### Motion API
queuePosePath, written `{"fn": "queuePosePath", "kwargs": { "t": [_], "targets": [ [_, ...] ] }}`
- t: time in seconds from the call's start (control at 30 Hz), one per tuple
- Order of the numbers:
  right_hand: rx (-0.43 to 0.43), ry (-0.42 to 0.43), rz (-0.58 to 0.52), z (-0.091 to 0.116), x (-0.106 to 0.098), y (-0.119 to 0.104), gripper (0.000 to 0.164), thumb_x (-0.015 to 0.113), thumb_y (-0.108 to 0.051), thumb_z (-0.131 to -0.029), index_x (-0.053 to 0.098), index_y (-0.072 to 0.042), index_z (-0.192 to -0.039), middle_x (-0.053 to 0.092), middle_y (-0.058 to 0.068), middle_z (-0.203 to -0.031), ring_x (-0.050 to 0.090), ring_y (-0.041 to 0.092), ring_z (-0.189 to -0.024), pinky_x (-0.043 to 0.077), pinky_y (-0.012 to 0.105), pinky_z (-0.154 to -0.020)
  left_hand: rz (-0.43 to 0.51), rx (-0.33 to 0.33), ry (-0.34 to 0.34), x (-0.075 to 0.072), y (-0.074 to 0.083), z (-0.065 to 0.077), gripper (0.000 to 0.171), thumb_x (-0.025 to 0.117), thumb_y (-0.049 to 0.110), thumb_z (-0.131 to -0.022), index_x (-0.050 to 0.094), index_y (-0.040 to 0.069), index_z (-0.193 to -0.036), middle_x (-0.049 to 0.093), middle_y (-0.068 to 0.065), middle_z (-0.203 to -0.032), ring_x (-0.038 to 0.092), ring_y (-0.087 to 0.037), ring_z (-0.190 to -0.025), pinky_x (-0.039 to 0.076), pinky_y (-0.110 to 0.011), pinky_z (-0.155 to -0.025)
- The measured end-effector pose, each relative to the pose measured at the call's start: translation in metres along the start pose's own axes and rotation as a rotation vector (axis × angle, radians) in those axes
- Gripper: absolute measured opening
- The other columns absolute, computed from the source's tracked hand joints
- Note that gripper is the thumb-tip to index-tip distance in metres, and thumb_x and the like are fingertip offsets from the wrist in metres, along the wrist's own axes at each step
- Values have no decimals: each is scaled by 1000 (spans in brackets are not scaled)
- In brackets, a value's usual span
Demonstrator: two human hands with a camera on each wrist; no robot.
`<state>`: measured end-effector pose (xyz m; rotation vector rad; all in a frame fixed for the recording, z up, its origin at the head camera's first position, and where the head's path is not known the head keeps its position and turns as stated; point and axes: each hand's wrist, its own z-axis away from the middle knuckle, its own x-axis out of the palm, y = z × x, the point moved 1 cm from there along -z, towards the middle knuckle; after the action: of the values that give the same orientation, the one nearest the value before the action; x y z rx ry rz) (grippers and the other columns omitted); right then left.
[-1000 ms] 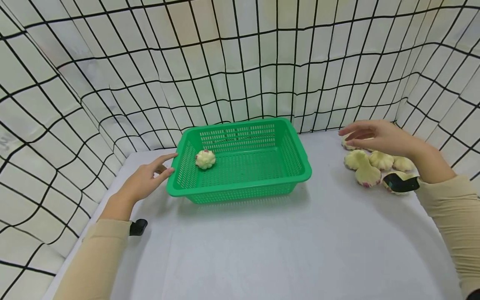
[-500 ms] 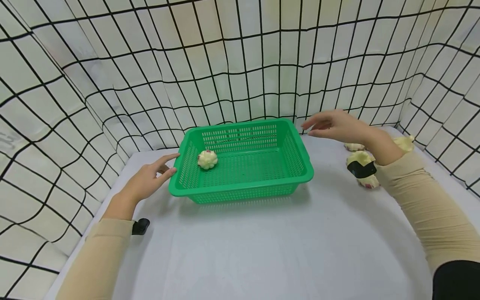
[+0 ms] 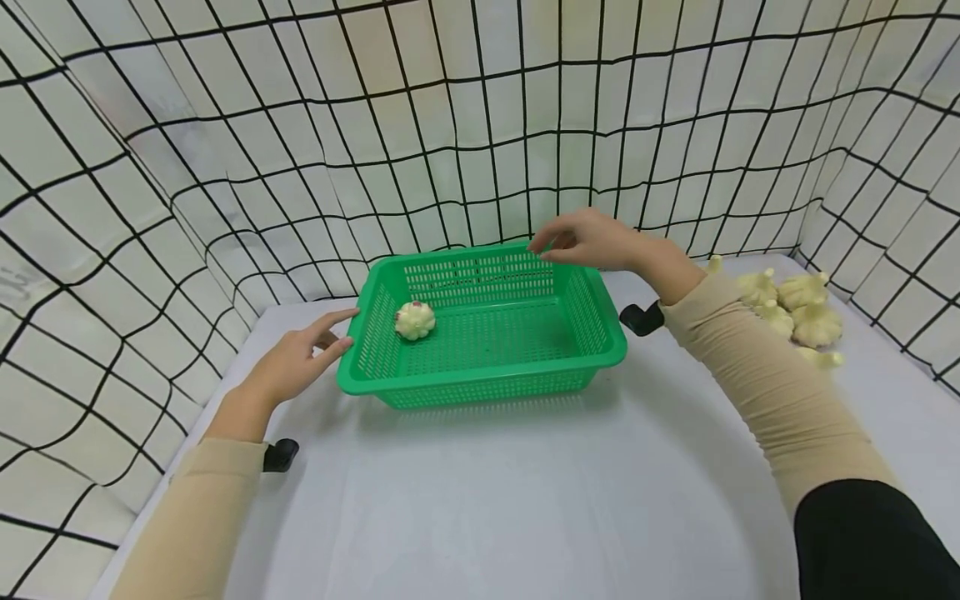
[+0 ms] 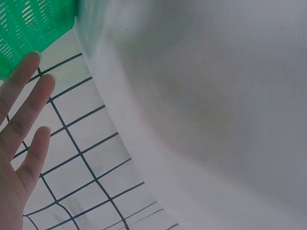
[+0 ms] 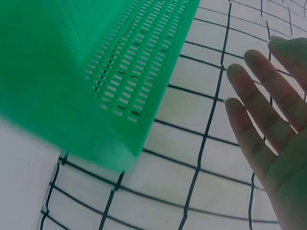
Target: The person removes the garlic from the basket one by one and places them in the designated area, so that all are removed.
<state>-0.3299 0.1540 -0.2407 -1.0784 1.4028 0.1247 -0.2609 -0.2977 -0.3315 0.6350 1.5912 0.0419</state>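
A green plastic basket [image 3: 480,369] with slotted walls stands on the white table. One garlic bulb [image 3: 415,320] lies inside it, towards the left end. At that end, my left hand [image 3: 288,362] has its fingertips at the rim; in the left wrist view its fingers [image 4: 31,103] are extended beside the basket wall [image 4: 41,24]. My right hand [image 3: 588,240] hovers over the basket's back right corner. The right wrist view shows its fingers [image 5: 259,115] loosely bent and holding nothing, apart from the basket [image 5: 129,81].
Several more garlic bulbs [image 3: 816,323] lie at the table's right side, partly hidden behind the right sleeve [image 3: 757,375]. White walls with black netting [image 3: 480,125] rise at the back and both sides of the white table [image 3: 480,500].
My right hand has moved left from above the garlic bulbs to above the basket's back right corner, uncovering some bulbs. The left hand and the garlic bulb in the basket stay put.
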Motion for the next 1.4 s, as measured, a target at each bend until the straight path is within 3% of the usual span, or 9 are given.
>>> {"fn": "queuePosePath", "kwargs": {
  "t": [0.43, 0.77, 1.2, 1.4],
  "targets": [
    [-67, -128, 42, -57, 38, -20, 27, 64, -9, -102, 70, -4, -127, 69, 10, -126, 65, 27, -114, 50, 40, -98, -9, -7, -19, -6, 5, 1, 58, 47, 45, -109, 37, 18, -159, 69, -23, -120, 63, -45, -113, 49, -65, -87],
    [-43, -270, 115, -95, 79, -30, 37, 65, -11, -102, 63, -8, -139, 61, 9, -139, 59, 29, -124, 48, 35, -99, -3, -15, -16, -5, 3, 1, 58, 47, 45, -109, 37, 19, -159, 69, -23, -119, 63, -44, -113, 49, -65, -88],
    [-9, -357, 162, -127, 116, -42, 45, 66, -11, -101, 56, -7, -145, 54, 13, -146, 49, 26, -136, 43, 34, -106, 3, 3, -14, -2, 1, -2, 57, 48, 44, -109, 37, 19, -159, 70, -22, -119, 63, -43, -114, 48, -65, -89],
    [44, -430, 195, -136, 129, -50, 59, 65, -13, -102, 41, -7, -156, 38, 12, -160, 33, 28, -149, 33, 37, -116, 8, -6, -16, -2, 3, -1, 57, 48, 45, -109, 38, 21, -159, 71, -19, -118, 63, -41, -114, 49, -64, -89]
  ]
}}
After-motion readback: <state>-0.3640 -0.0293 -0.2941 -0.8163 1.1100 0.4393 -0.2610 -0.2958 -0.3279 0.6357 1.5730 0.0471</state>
